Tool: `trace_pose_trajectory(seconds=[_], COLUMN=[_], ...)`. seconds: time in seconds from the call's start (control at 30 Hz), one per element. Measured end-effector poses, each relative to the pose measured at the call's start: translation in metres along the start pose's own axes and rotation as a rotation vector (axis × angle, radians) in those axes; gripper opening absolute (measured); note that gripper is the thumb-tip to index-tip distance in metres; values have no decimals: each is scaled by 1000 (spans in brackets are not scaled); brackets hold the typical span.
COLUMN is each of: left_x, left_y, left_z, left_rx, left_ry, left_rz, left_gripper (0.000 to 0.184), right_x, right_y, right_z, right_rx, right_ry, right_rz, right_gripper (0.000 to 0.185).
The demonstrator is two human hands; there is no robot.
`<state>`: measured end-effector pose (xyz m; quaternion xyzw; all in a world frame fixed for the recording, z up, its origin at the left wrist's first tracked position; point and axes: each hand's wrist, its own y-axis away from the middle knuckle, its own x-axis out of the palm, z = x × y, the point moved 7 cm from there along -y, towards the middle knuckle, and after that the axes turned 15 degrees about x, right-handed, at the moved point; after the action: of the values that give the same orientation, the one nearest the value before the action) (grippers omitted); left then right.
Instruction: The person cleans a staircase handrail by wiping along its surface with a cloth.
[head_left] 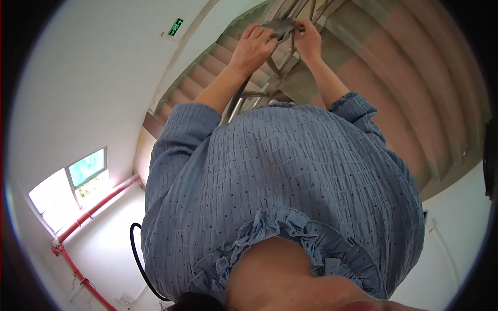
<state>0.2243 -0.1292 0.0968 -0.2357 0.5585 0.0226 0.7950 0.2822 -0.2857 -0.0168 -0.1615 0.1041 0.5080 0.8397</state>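
A dark grey cloth [280,26] lies bunched over the top of a metal stair railing [286,63]. My left hand [252,47] is on the cloth's left end, its fingers curled over the cloth. At the other end my right hand [307,39] pinches the cloth's edge between thumb and fingers. Both arms reach forward, in blue sleeves. The part of the rail under the cloth is hidden.
Stairs run along both sides of the railing, with reddish treads on the right [384,93] and more steps on the left [199,78]. A green exit sign [176,26] hangs on the white wall. Red pipes [85,217] run below a window [87,168].
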Motion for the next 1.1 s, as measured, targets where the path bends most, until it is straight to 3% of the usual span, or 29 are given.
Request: trace_pose_trajectory(seconds=[0.1,0.2,0.27,0.37,0.43,0.53,0.63,0.73,0.83,0.9,0.97,1.1], left_x=[-6,-16,-18,0,12,17,18,13,7,0,-2,-1], left_y=[-30,-28,-24,-14,-23,-58,-104,-131,-120,-102,-79,-26], left_z=[-1,-15,-19,-26,-21,-13,6,20,19,17,12,3], left_rx=[23,69,100,222,219,266,285,268,223,213,228,252], left_ry=[-48,-58,-42,-35,-21,-69,-100,-128,-163,-193,-194,-181], left_rz=[50,106,99,87,236,125,73,32,36,48,167,286], left_gripper=[16,13,12,7,15,14,12,10,7,6,6,3], right_x=[3,70,62,76,74,52,37,19,31,42,57,67], right_y=[-13,0,32,43,16,-35,-93,-105,-87,-50,-18,40], right_z=[-7,-73,-46,-65,-66,-67,-60,-49,-62,-70,-74,-65], right_rx=[115,273,602,732,692,527,491,550,429,524,556,540], right_ry=[-93,-316,-578,-676,-725,-627,-855,-884,-832,-924,-588,-509], right_rz=[-4,263,427,480,468,251,178,120,142,226,340,527], right_gripper=[14,16,15,15,17,17,18,19,19,20,21,21])
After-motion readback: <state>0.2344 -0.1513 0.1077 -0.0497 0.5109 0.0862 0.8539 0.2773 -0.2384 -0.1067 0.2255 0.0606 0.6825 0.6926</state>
